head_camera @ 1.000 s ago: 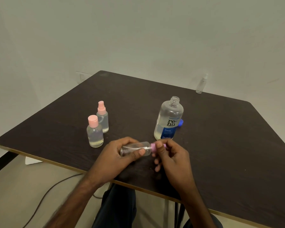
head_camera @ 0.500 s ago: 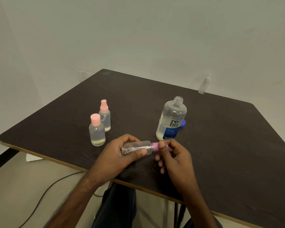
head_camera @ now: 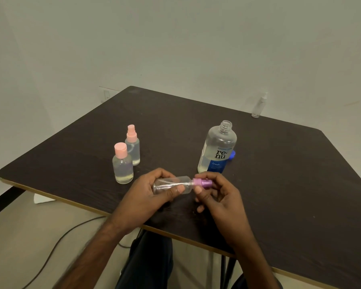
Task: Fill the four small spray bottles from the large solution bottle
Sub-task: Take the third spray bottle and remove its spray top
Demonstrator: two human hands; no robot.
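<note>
Fingers (head_camera: 176, 189) — around sideways spray bottle (head_camera: 171, 181)

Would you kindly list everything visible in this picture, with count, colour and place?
table: 1, dark brown, middle
large solution bottle: 1, clear, blue label, uncapped, table centre
blue cap: 1, blue, behind that bottle's base
pink-capped bottle: 1, clear, table left, nearer
pink spray bottle: 1, clear, just behind it
purple-topped spray bottle: 1, clear, held sideways in both hands
clear spray bottle: 1, colourless, table's far edge by the wall
cable: 1, dark, floor at left
left hand: 1, grips the held bottle's body
right hand: 1, pinches its purple top
</note>
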